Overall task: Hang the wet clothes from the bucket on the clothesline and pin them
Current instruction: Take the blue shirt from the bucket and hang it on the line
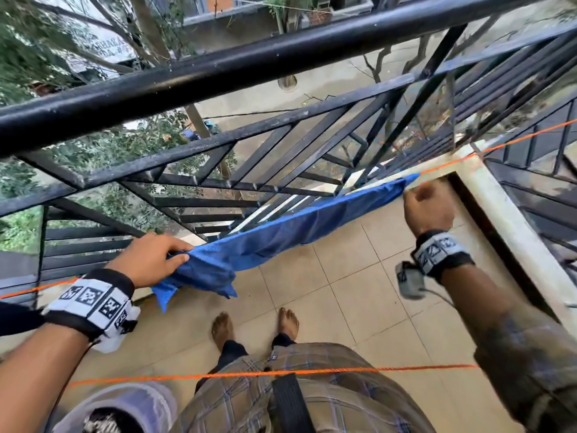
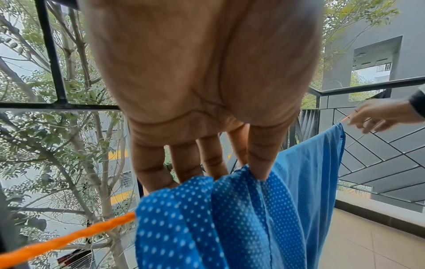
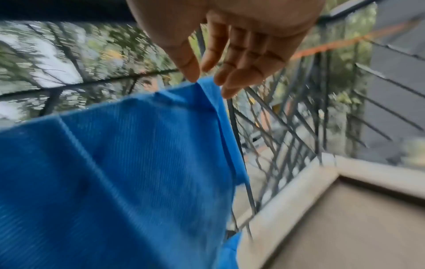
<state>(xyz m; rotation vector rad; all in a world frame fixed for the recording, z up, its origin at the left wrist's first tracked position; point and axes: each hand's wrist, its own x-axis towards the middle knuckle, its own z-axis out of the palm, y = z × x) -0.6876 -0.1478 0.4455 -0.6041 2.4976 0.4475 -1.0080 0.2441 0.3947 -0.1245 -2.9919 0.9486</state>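
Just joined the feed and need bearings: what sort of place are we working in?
Most likely an upper-floor balcony: a black metal railing with trees beyond, a tiled floor, and an orange clothesline carrying a blue cloth.

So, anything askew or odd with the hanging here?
The blue cloth is spread along the orange clothesline toward the right hand, but bunched under the left hand. No pins visible.

Blue white-dotted cloth (image 2: 230, 227), orange clothesline (image 2: 64, 242), black railing (image 1: 281, 57)
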